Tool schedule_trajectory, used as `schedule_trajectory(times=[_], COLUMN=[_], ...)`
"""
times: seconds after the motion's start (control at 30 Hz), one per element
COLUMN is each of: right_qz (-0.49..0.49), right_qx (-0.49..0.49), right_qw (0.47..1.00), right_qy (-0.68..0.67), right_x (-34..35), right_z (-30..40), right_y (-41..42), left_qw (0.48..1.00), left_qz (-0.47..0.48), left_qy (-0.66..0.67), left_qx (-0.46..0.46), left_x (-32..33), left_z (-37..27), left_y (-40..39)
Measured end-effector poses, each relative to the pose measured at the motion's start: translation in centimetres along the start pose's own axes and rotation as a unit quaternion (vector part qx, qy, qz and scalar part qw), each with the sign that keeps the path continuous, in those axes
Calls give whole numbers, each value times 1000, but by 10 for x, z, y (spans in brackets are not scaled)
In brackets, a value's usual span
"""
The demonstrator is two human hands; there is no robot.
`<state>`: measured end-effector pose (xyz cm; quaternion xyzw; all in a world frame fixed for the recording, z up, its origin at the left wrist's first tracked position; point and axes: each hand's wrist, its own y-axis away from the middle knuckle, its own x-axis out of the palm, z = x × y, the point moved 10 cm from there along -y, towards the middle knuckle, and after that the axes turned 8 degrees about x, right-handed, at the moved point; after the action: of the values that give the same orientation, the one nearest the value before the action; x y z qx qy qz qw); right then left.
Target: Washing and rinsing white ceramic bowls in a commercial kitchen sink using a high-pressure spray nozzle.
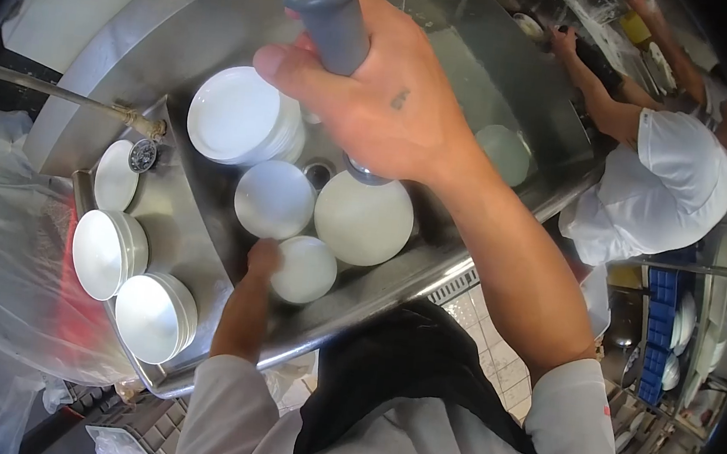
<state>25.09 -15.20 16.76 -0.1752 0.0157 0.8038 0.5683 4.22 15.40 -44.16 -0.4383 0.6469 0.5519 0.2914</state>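
My right hand (395,99) is wrapped around the grey grip of a sink sprayer (338,31), high over a stainless steel sink. Low at the sink's near side, my left hand (263,257) is at the left rim of a small white bowl (305,270). It is blurred, and its fingers are partly hidden. Beside that bowl are another round white dish (275,199) and a larger white plate (364,219). Behind them leans a stack of white plates (236,116), partly covered by my right thumb. A metal drain fitting (318,175) shows between the dishes.
Stacked white bowls (154,318) and more bowls (101,254) stand on the left steel ledge, near an oval dish (117,175). Water fills the right basin (475,87), with a submerged plate (503,154). A co-worker in white (663,183) works at right. Plastic sheeting (1,244) hangs left.
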Motion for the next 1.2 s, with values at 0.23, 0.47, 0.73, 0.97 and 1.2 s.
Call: schedule_trajectory(times=[0.23, 0.47, 0.73, 0.97, 1.2], right_qz=[-17, -2, -48, -23, -25], right_qx=[-28, -56, -73, -52, -76], right_qw=[999, 995, 992, 997, 995], right_qy=[-4, -82, -89, -52, -65], right_x=[-6, 33, 23, 21, 26], right_z=[-14, -2, -12, -17, -2], right_y=[-15, -17, -12, -4, 9], left_qw=[996, 873, 503, 432, 507], left_qz=[-21, -193, -77, -68, 53], left_qy=[85, 448, 835, 882, 821], left_qx=[-11, -8, -208, -174, -257], left_x=[-130, -81, -5, 27, 96], left_z=[-152, -162, -215, -213, -205], left_y=[28, -30, -43, -52, -45])
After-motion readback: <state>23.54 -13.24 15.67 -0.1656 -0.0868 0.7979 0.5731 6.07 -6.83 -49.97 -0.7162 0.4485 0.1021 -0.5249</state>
